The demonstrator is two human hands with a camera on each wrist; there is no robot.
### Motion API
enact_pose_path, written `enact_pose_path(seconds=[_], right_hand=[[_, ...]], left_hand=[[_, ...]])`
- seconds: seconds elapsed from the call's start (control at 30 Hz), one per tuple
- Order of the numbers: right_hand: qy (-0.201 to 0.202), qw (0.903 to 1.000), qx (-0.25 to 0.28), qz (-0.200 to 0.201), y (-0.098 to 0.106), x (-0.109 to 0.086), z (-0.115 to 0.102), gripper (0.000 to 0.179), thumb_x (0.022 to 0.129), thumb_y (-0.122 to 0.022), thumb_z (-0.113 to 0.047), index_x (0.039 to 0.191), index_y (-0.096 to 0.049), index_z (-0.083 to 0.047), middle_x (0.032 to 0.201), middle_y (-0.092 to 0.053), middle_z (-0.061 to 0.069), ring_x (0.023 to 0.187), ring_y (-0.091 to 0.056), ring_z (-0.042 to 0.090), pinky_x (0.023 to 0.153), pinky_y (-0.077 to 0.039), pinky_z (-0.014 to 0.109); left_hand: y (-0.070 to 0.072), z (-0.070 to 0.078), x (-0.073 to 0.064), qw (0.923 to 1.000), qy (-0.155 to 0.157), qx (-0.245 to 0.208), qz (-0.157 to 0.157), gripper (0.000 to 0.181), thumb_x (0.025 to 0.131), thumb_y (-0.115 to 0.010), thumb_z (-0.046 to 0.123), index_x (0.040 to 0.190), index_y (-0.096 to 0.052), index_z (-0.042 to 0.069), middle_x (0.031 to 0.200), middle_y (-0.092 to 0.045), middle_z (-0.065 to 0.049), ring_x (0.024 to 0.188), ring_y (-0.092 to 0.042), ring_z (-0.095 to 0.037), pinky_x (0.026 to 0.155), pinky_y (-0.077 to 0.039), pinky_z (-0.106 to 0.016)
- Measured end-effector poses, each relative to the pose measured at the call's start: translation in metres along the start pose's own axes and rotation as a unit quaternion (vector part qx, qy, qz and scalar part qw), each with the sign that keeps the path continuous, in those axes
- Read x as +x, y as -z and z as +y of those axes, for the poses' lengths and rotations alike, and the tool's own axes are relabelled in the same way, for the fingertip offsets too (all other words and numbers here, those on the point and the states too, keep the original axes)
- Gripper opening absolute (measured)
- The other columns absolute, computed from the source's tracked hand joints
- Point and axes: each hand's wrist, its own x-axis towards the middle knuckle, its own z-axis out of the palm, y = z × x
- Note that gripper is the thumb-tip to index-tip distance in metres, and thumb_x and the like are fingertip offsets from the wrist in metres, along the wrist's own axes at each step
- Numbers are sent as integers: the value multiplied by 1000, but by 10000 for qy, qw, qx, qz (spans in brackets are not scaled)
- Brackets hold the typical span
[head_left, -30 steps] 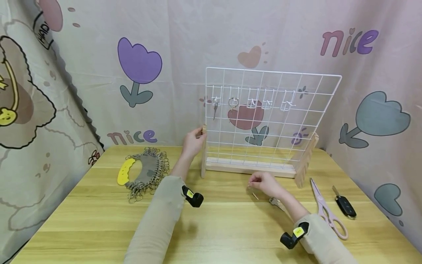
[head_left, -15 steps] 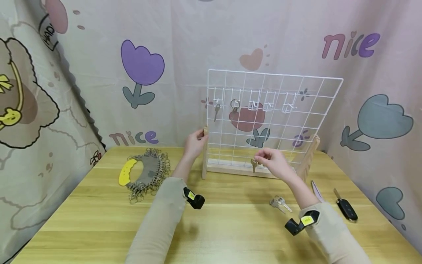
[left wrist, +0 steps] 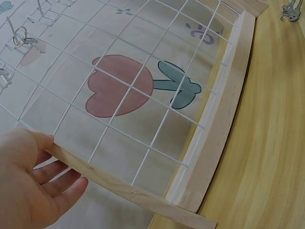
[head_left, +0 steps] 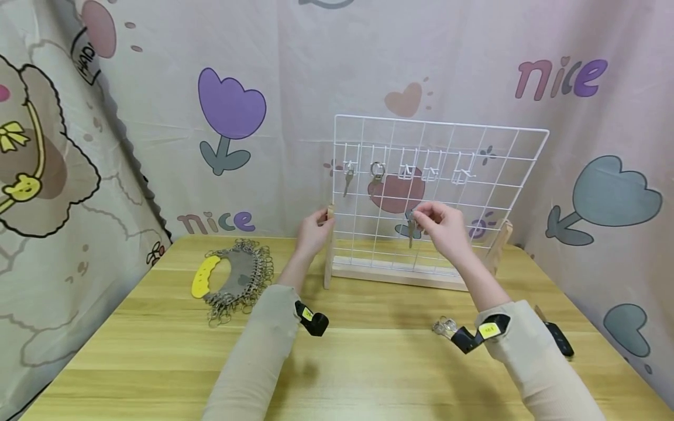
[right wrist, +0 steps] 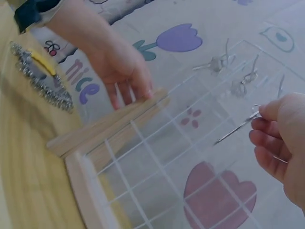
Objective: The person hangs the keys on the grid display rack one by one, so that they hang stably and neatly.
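My right hand (head_left: 443,229) pinches a small metal key (head_left: 411,234) by its ring between thumb and forefinger, its blade pointing down in front of the white wire grid (head_left: 442,123). In the right wrist view the key (right wrist: 233,130) stands apart from the hooks. With thumb and fingers, my left hand (head_left: 313,235) holds the wooden side post (left wrist: 114,183) of the grid's stand. Several white hooks (head_left: 430,174) line the grid's upper part. One key (head_left: 348,182) hangs on the leftmost hook, and a ring with a key (head_left: 377,171) hangs on the neighbouring one.
Loose keys (head_left: 444,326) lie on the wooden table (head_left: 363,362) near my right wrist. A black car key (head_left: 559,340) lies farther right, partly behind my sleeve. At left rests a fan of metal rings (head_left: 259,263) with a yellow piece (head_left: 204,278). A patterned curtain hangs behind.
My right hand has lifted the key from near the tabletop up to the middle of the grid. My left hand keeps its hold on the post. My right arm now covers the scissors.
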Motion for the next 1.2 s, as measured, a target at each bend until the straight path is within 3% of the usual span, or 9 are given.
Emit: enact_pose_path(seconds=[0.33, 0.6, 0.83, 1.2], right_hand=[[219, 9934, 654, 912, -7, 27, -31, 17, 90, -59, -8, 93, -62, 8, 69, -58, -2, 57, -54, 10, 52, -48, 18], [175, 9825, 974, 1575, -17, 39, -42, 15, 90, -59, -5, 92, -61, 9, 64, -57, -2, 51, -53, 6, 47, -48, 18], [147, 9808, 736, 1802, -22, 43, -44, 17, 91, -59, -8, 94, -62, 8, 69, -62, 10, 50, -54, 5, 48, -49, 18], [45, 9806, 626, 1855, -26, 43, -37, 16, 91, -57, -7, 96, -62, 8, 75, -63, 16, 52, -54, 6, 50, -50, 20]], left_hand=[[0, 1, 0, 9999, 106, -51, -23, 43, 94, -54, 19, 134, -48, 3, 129, -54, -14, 118, -50, -29, 97, -42, -38], [0, 1, 1, 10000, 89, -22, -36, 43, 94, -54, 19, 134, -48, 4, 129, -54, -14, 118, -50, -29, 96, -42, -38], [0, 1, 2, 10000, 47, 73, -34, 43, 95, -53, 20, 134, -48, 4, 129, -54, -14, 118, -50, -30, 96, -42, -39], [1, 0, 2, 9999, 60, 116, -47, 43, 95, -54, 21, 134, -48, 4, 129, -54, -14, 117, -50, -29, 96, -43, -39]])
